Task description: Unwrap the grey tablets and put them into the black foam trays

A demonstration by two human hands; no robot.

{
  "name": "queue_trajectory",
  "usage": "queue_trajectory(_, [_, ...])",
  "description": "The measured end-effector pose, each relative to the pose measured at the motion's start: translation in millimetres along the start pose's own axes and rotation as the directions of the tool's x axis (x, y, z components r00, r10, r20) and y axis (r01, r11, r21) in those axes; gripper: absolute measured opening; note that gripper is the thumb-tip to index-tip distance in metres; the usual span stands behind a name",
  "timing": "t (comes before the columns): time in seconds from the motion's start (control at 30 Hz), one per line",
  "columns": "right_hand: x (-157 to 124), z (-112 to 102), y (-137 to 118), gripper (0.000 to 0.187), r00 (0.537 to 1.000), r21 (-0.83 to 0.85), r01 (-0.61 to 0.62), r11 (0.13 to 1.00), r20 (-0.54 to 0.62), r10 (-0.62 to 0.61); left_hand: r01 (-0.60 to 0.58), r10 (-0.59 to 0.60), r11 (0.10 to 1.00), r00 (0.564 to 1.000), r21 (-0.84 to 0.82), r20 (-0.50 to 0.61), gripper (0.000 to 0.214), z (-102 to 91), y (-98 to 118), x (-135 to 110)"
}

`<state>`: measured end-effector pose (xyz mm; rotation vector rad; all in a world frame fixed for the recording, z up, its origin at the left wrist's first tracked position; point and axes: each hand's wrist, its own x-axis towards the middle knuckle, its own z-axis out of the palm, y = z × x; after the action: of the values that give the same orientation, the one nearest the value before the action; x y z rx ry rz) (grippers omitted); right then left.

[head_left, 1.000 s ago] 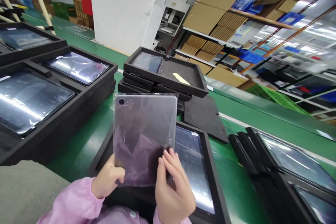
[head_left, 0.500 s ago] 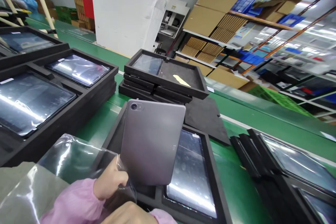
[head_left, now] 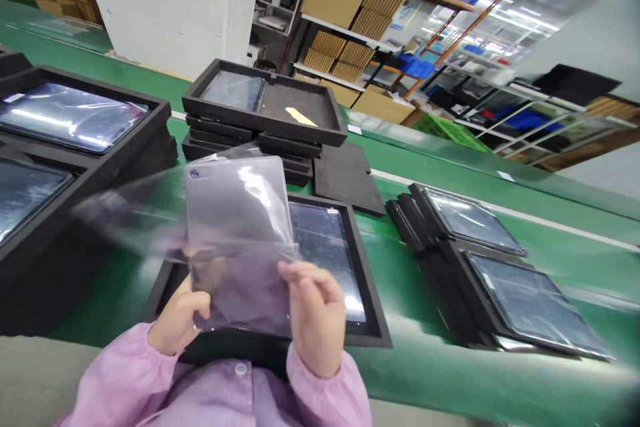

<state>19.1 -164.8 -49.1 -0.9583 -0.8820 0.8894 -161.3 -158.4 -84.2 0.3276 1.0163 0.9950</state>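
A grey tablet point(head_left: 225, 203), its back and camera towards me, is held upright over a black foam tray point(head_left: 373, 323). Clear plastic film point(head_left: 137, 213) lies across its lower part and flares out to the left, blurred; whether it is a bag or a single sheet, I cannot tell. My left hand point(head_left: 180, 317) grips the tablet's lower left side, some fingers showing through the film. At the right edge, my right hand point(head_left: 317, 313) pinches the film against or close beside the tablet. Another tablet point(head_left: 325, 247) lies screen up in the tray behind.
Foam trays with tablets point(head_left: 65, 117) stand at the left. Ahead is a tray stack point(head_left: 265, 117) with a yellow strip point(head_left: 300, 116) in the top one, beside a flat black foam board point(head_left: 347, 177). More stacked tablets point(head_left: 535, 300) sit at the right on the green bench point(head_left: 415, 380).
The film has moved from the left over the tablet's lower part. My left hand now grips the tablet's side, and my right hand has come up to its right edge. The view has shifted right.
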Motion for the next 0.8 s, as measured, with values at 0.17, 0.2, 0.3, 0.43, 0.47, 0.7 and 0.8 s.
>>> queue_trajectory(0.17, [3.7, -27.7, 22.0, 0.037, 0.922, -0.173, 0.086, 0.981, -0.359, -0.144, 0.028, -0.029, 0.999, 0.999, -0.037, -0.023, 0.028, 2.9, 4.4, 0.7])
queue_trajectory(0.2, [-3.6, -26.3, 29.6, 0.043, 0.939, -0.216, 0.069, 0.974, -0.316, -0.136, 0.022, -0.024, 0.999, 0.999, -0.044, -0.035, 0.028, 3.4, 4.8, 0.6])
queue_trajectory(0.3, [-33.0, -12.8, 53.1, 0.06, 0.991, -0.307, -0.05, 0.95, -0.137, 0.008, 0.025, -0.027, 0.999, 0.997, -0.036, -0.069, 0.028, 4.4, 4.9, -0.5])
queue_trajectory(0.43, [-57.5, 2.8, 63.0, 0.064, 0.966, -0.379, -0.078, 0.922, -0.257, -0.024, 0.05, -0.058, 0.995, 0.994, 0.086, 0.093, 0.044, 8.5, 4.1, -3.7])
queue_trajectory(0.47, [-57.5, 4.4, 59.4, 0.062, 0.957, -0.416, -0.013, 0.909, -0.269, -0.109, 0.029, -0.044, 0.994, 0.989, 0.107, 0.142, 0.049, 10.0, 3.7, -4.7])
queue_trajectory(0.7, [-28.9, 22.5, 25.1, 0.058, 0.561, -0.408, 0.8, 0.439, 0.768, -0.309, -0.133, 0.134, 0.991, 0.99, 0.031, -0.043, 0.052, 5.8, 8.2, -15.2])
queue_trajectory(0.8, [-29.2, 32.9, 30.6, 0.047, 0.395, -0.309, 0.834, 0.458, 0.913, -0.103, -0.16, 0.206, 0.965, 0.952, 0.206, -0.227, 0.036, 1.5, 16.5, -20.7])
